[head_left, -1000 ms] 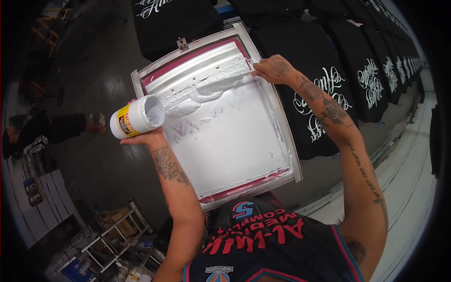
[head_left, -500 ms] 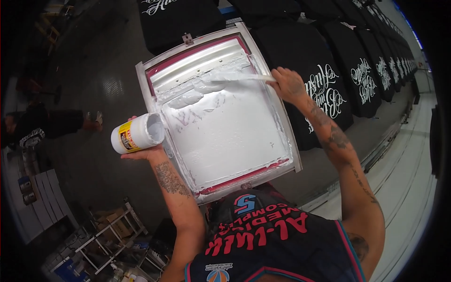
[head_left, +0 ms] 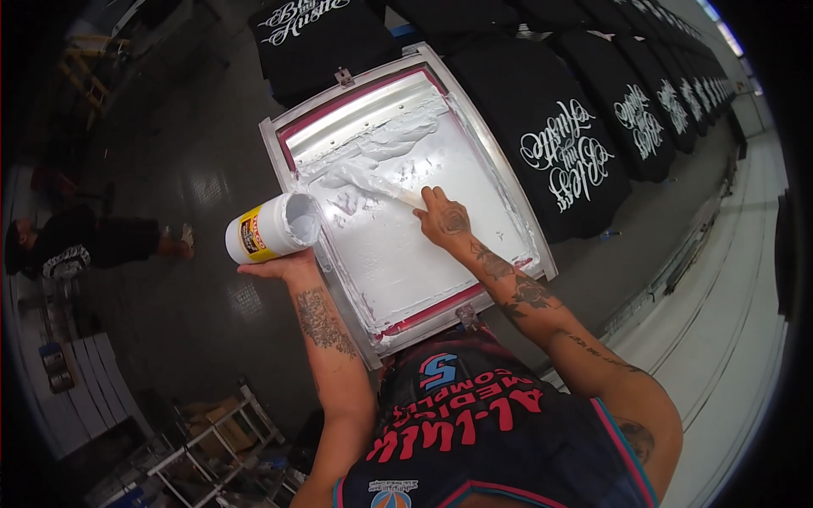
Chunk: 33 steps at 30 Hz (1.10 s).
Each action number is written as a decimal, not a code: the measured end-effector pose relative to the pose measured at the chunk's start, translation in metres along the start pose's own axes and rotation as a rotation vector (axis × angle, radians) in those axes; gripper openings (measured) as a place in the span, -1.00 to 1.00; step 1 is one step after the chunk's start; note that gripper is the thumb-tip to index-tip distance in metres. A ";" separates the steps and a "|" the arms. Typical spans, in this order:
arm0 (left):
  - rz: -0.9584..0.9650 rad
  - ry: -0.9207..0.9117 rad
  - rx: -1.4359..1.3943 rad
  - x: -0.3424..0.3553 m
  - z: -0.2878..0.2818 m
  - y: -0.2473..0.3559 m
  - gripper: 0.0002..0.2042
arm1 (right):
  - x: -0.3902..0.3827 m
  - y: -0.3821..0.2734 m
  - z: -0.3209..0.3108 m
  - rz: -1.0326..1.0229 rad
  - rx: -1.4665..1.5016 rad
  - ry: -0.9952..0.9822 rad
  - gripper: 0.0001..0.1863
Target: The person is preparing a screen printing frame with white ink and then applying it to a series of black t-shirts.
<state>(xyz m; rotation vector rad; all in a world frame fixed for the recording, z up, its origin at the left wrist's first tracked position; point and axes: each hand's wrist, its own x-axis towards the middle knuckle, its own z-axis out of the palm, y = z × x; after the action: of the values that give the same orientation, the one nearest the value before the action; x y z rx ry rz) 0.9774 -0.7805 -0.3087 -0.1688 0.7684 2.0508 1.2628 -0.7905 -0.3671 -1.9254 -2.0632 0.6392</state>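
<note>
My left hand (head_left: 284, 266) supports a white plastic tub (head_left: 269, 227) with a yellow label, tilted with its smeared mouth toward the screen printing frame (head_left: 497, 155). White ink coats the tub's inside. In my right hand (head_left: 446, 218) is a pale spatula (head_left: 410, 197), gripped by its handle; its ink-covered blade points up-left over the mesh (head_left: 398, 267). A thick ridge of white ink (head_left: 398, 138) lies along a silver metal bar (head_left: 360, 123) at the frame's far end. Dark patches of the design show through the mesh.
Black shirts with white lettering (head_left: 566, 157) lie on boards in a row at the right and far side. Another shirt (head_left: 305, 38) is beyond the frame. A person in black (head_left: 85, 233) is at the left. A metal cart (head_left: 203, 444) stands lower left.
My right hand has swept the spatula left and nearer to me, from the frame's right edge to mid-screen. The tub has shifted slightly right in view, along with the frame.
</note>
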 end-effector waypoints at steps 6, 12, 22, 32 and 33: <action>-0.096 -0.053 0.036 -0.006 -0.019 0.050 0.05 | -0.005 0.049 -0.036 0.218 -0.266 0.210 -0.69; -0.149 -0.099 0.008 -0.002 -0.050 0.104 0.05 | -0.009 0.044 -0.021 0.556 -0.078 0.364 -0.62; -0.214 -0.111 0.001 0.015 -0.061 0.137 0.05 | -0.039 -0.101 0.084 0.495 0.224 0.216 -0.59; -0.332 -0.119 -0.019 0.040 -0.035 0.099 0.04 | -0.096 -0.109 0.067 0.221 0.055 0.263 -0.65; -0.336 -0.104 -0.010 0.044 -0.033 0.095 0.04 | -0.105 -0.099 0.054 0.208 0.041 0.303 -0.64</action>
<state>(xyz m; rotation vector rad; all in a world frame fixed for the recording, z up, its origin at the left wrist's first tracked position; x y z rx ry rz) 0.8703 -0.8050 -0.3090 -0.1819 0.6195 1.7311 1.1609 -0.9052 -0.3557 -2.0826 -1.6716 0.3963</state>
